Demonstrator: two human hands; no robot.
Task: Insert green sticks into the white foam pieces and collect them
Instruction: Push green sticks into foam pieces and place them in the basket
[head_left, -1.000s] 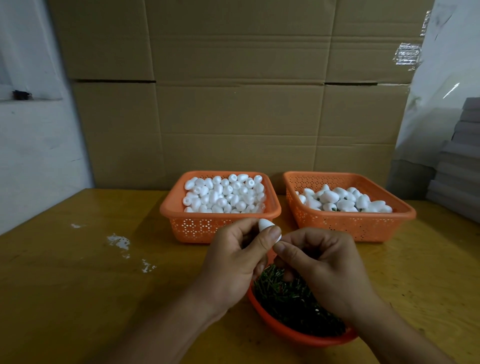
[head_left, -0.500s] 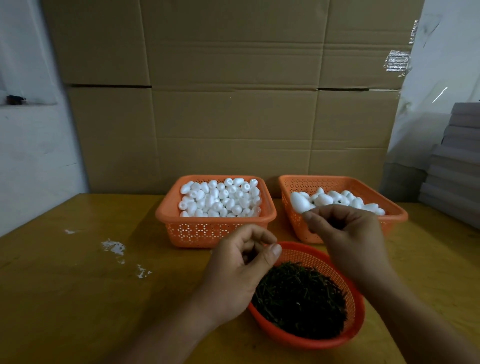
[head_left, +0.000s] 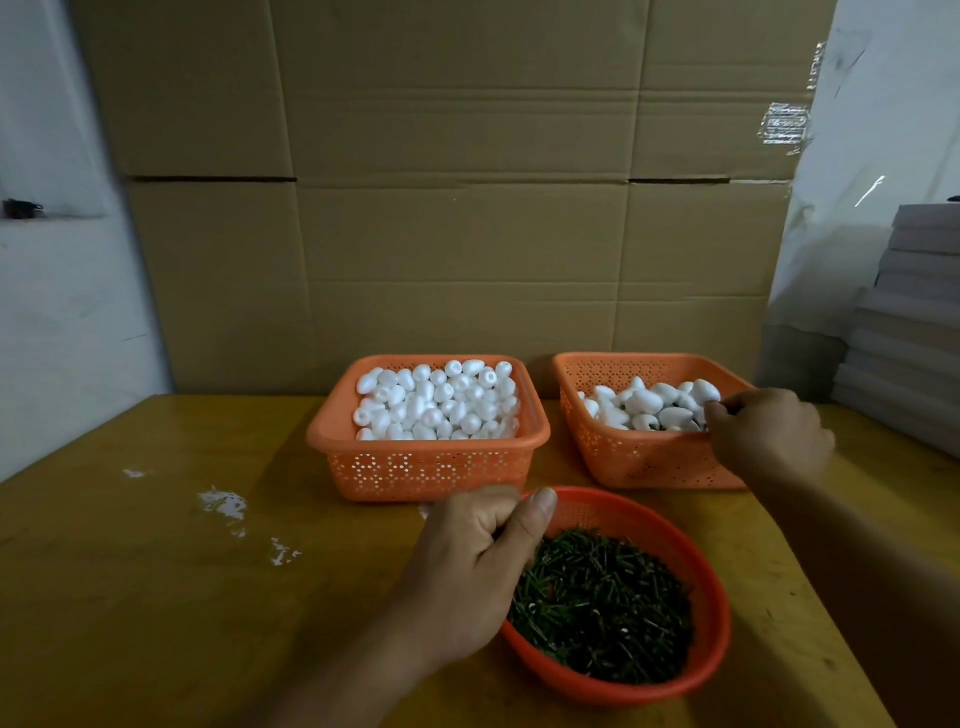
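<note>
Green sticks (head_left: 602, 603) heaped in a round red-orange basket (head_left: 711, 670) at the near edge of the desk (head_left: 156, 571); single sticks too fine and dark to tell apart. White foam pieces (head_left: 441, 400) piled high in the left square orange basket (head_left: 426, 467), behind the round one. Larger foam pieces (head_left: 649, 405) in the right square basket (head_left: 634, 462), a few dark stick ends barely visible among them.

Left hand (head_left: 467, 577) at the round basket's left rim, fingers (head_left: 498, 514) curled inward with the thumb laid across them; whether anything sits inside the curl, impossible to tell, since the palm side faces away. Right hand (head_left: 769, 431) over the right basket's near right corner, fingers (head_left: 719, 410) bent down and close together at the foam pile; fingertips hidden behind the hand and the pieces, so a pinch cannot be confirmed. Both forearms cut off by the lower edge.

White flecks (head_left: 223, 504) scattered on the desk at left. Cardboard boxes (head_left: 457, 208) stacked as a wall behind the baskets. Grey flat slabs (head_left: 914, 322) stacked at far right, cropped by the frame edge.
</note>
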